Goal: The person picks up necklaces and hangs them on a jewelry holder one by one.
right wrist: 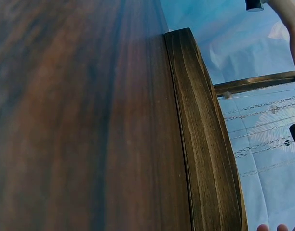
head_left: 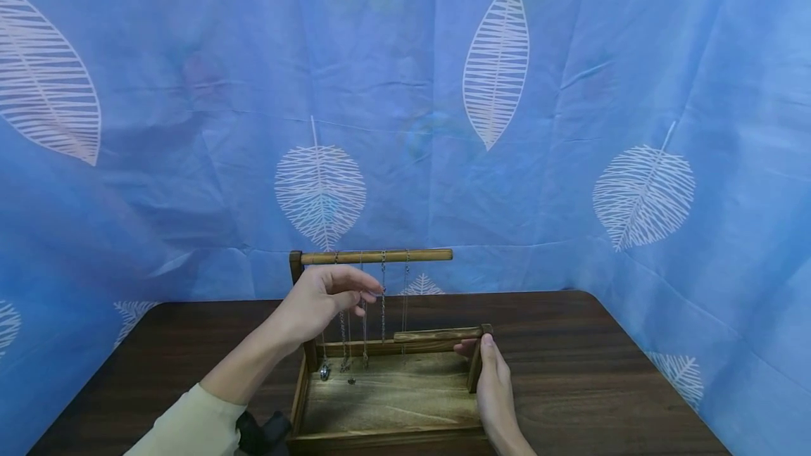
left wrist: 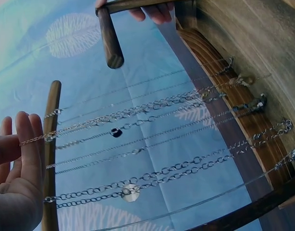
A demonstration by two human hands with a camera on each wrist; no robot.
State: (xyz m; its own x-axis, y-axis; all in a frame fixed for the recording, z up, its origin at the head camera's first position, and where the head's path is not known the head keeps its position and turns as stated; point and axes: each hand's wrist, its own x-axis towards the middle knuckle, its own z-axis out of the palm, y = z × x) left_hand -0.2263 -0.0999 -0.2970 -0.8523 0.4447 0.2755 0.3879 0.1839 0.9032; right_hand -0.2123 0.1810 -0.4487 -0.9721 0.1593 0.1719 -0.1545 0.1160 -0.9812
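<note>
A wooden jewelry stand has an upper bar (head_left: 412, 255), a shorter lower bar (head_left: 437, 335) and a tray base (head_left: 393, 400). Several necklaces (head_left: 383, 308) hang from the upper bar, some with pendants reaching down to the tray. My left hand (head_left: 317, 301) is just below that bar, among the chains. In the left wrist view its thumb and fingers pinch a thin necklace chain (left wrist: 34, 139) close to the bar. My right hand (head_left: 497, 389) grips the stand's right post (head_left: 475, 364), thumb in front and fingers behind.
The stand rests on a dark wooden table (head_left: 589, 371). A blue cloth (head_left: 405, 90) with white leaf patterns hangs behind it. Near the tray's left front corner is a black object (head_left: 262, 435), partly hidden by the left sleeve (head_left: 196, 424).
</note>
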